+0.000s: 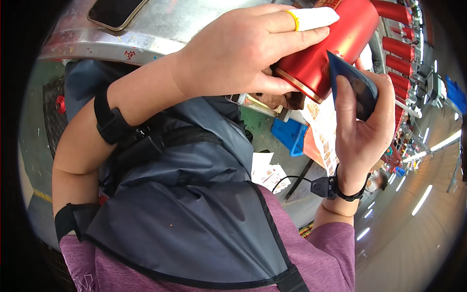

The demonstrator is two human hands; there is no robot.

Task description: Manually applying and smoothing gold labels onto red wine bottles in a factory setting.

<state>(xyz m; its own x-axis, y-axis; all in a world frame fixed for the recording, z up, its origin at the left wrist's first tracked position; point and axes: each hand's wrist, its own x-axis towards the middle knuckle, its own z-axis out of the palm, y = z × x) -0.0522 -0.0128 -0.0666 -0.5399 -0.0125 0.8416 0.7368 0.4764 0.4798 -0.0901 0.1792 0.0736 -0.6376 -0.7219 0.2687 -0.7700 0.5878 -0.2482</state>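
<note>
Fingers of left hand around red cylinder near rim, right hand in pinch on blue sheet, room between wrists.

Two hands at a tilted red cylinder, by a metal table.
The left hand, white-covered at one fingertip, grips its side; the right hand pinches a dark sheet close against it. A phone lies near the table's front edge, toward the left.

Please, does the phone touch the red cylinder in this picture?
No, the phone lies on the metal table at the upper left, with a clear gap between it and the red cylinder.
</note>
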